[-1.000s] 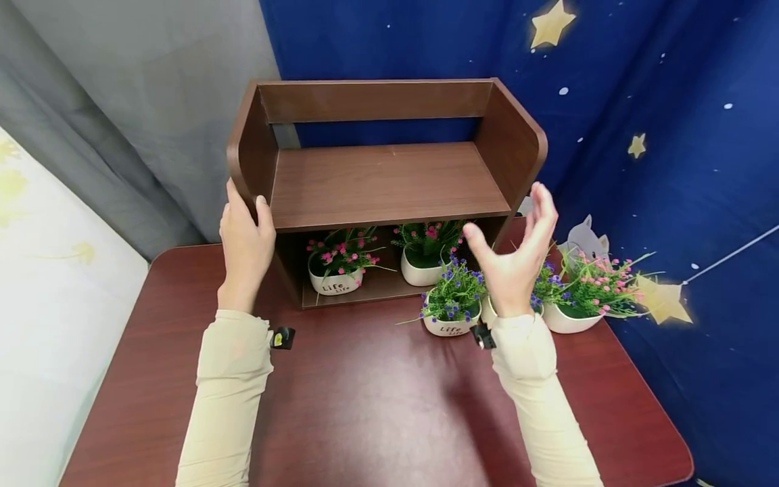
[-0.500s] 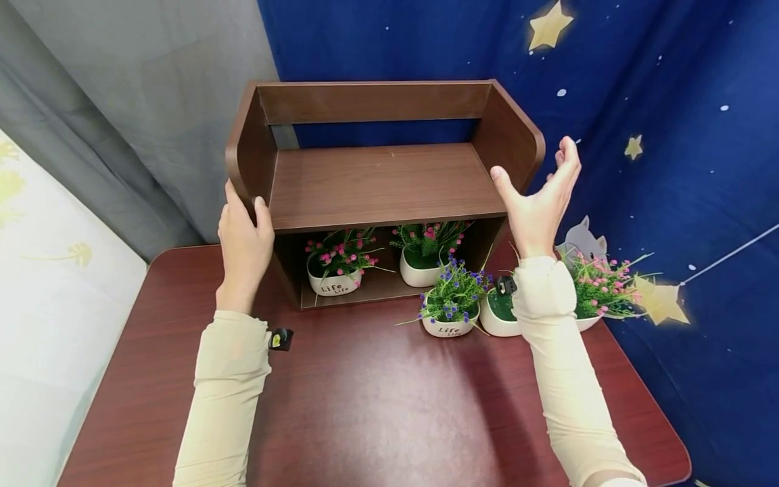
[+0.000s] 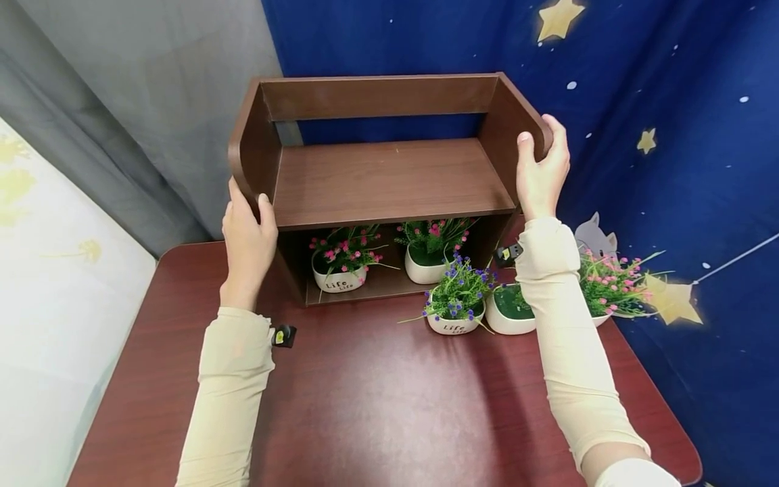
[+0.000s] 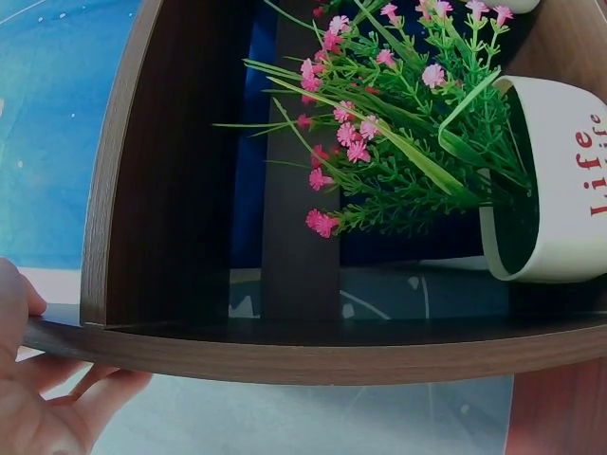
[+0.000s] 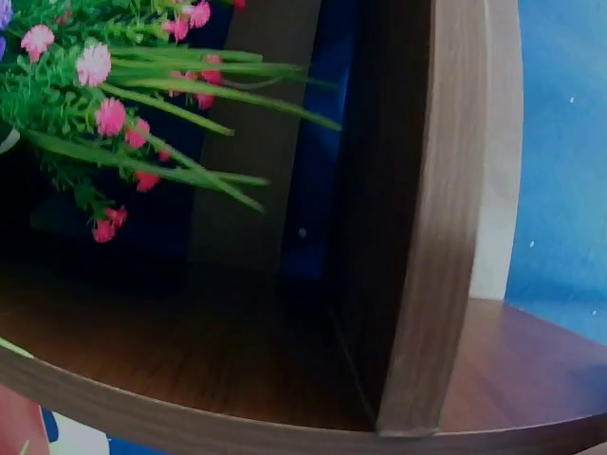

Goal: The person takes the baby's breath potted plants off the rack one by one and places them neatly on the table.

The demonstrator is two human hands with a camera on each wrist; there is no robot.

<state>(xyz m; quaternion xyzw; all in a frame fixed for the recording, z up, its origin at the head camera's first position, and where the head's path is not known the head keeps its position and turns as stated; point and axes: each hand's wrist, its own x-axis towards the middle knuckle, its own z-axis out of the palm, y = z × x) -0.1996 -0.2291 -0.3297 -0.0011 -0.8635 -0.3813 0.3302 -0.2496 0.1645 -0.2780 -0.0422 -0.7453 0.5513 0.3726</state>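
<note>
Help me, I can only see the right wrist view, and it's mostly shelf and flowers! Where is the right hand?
Observer: The right hand grips the right side of the shelf, near its upper front corner.
Operator: Ooh! And the other one, what's it doing?
Observer: The left hand holds the left side.
Operator: What sits inside, at the left end, under the board?
Observer: A white pot that says "Life" on the front.
</note>
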